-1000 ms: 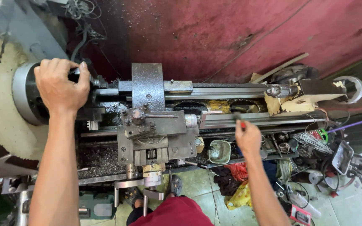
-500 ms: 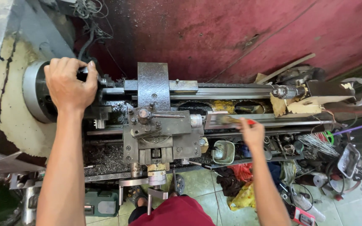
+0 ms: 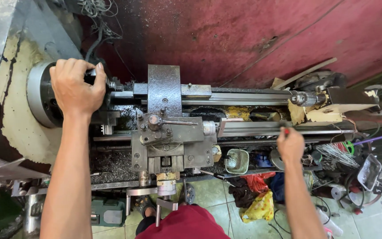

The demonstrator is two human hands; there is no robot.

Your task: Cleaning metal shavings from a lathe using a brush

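Hands first: our left hand (image 3: 77, 86) is wrapped over the lathe chuck (image 3: 45, 95) at the headstock, while our right hand (image 3: 290, 144) pinches a small red-tipped tool (image 3: 285, 131) on the bed rail (image 3: 261, 128), well apart. We judge this a setup step at the chuck; next calls for bringing the tool over steadily.

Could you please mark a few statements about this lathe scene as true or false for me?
1. The left hand grips the round chuck at the lathe's head end. True.
2. The right hand rests on the green cup. False: it is at the bed rail, apart from the cup, and holds something small with a red tip.
3. The wall behind the lathe is red. True.
4. A yellow bag lies on top of the carriage. False: it lies on the floor below.
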